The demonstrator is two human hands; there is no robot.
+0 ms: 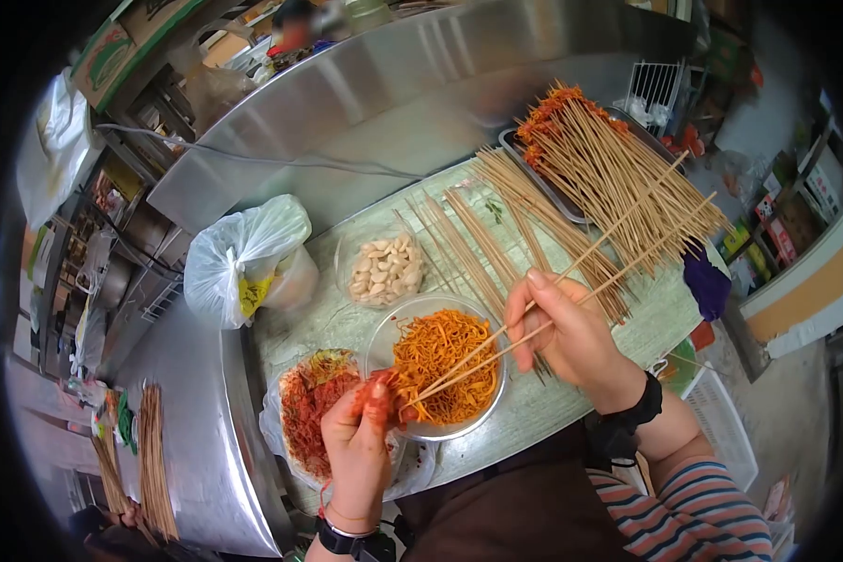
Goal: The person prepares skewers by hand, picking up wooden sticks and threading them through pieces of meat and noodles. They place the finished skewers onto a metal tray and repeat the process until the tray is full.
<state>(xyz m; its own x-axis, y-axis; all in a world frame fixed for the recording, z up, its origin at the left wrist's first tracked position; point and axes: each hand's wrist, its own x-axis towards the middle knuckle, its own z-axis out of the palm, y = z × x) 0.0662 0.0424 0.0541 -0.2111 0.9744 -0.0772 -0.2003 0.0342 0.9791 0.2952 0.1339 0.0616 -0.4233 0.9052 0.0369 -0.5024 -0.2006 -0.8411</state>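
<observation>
My left hand [356, 448] pinches a red, sauce-coated piece of food [384, 386] at the near left rim of a clear round bowl [377, 347]. Orange-red shredded strands [447, 361] fill that bowl. In my right hand [571, 330] are two long bamboo skewers [618, 267], held like chopsticks. Their tips reach over the bowl to the food at my left fingers. Beside my left hand lies an open plastic bag of red-seasoned food, kimchi-like in look [314, 412]. Red sauce coats my left fingertips.
A clear tub of peeled garlic cloves [384, 270] and a tied plastic bag [244, 258] stand behind the bowl. Loose skewers [482, 244] lie to the right. A tray [557, 192] holds many food-tipped skewers. A metal wall [393, 103] rises behind; a white crate [721, 421] sits lower right.
</observation>
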